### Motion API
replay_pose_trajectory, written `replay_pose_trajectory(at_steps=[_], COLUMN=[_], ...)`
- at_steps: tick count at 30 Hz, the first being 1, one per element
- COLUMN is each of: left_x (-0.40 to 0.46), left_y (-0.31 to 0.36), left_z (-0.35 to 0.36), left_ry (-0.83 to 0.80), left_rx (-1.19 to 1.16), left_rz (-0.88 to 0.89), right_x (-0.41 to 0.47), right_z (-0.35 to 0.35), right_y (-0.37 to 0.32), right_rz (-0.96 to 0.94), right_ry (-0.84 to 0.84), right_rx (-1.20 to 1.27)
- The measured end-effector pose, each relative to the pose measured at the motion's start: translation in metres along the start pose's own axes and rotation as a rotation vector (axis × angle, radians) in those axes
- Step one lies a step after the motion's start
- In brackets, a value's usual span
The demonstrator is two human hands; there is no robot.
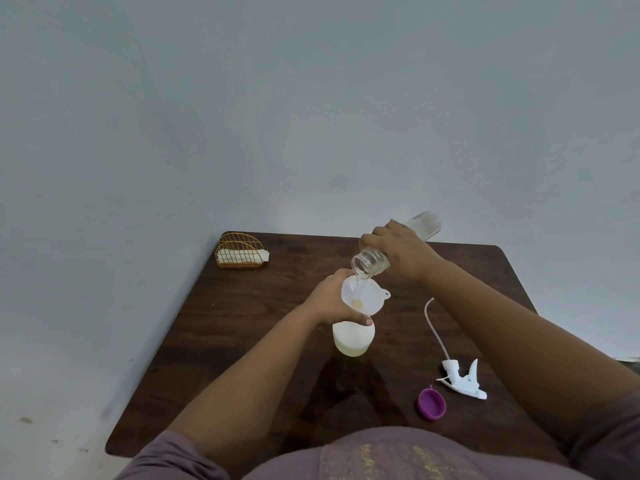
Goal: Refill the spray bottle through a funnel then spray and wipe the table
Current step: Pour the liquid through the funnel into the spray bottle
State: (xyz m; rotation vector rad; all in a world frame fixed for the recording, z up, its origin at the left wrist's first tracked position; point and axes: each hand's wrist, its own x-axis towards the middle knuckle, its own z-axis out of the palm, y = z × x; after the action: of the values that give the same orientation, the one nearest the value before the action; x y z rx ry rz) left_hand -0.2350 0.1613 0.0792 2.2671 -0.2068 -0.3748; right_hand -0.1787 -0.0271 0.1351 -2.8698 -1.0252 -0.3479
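A white translucent spray bottle stands upright mid-table with a white funnel in its neck. My left hand grips the bottle's neck just under the funnel. My right hand holds a clear water bottle tilted down, mouth over the funnel, and water pours in. The white spray head with its long dip tube lies on the table to the right. The wooden table is dark brown.
A purple cap lies near the table's front right, beside the spray head. A gold wire holder with white napkins stands at the far left corner, by the pale wall.
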Motion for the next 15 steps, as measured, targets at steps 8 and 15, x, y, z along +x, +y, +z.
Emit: replay_pose_trajectory(at_steps=[8, 15], left_x=[-0.0018, -0.0075], left_y=[-0.0001, -0.0019], left_z=[-0.0008, -0.0046], left_ry=[0.001, 0.035], left_rx=[0.002, -0.028], left_rz=[-0.001, -0.012], right_x=[-0.0026, -0.0098], right_z=[0.0021, -0.0014], right_y=[-0.0006, -0.0083], right_rz=[0.041, 0.158], right_ry=[-0.010, 0.007], right_rx=[0.070, 0.425])
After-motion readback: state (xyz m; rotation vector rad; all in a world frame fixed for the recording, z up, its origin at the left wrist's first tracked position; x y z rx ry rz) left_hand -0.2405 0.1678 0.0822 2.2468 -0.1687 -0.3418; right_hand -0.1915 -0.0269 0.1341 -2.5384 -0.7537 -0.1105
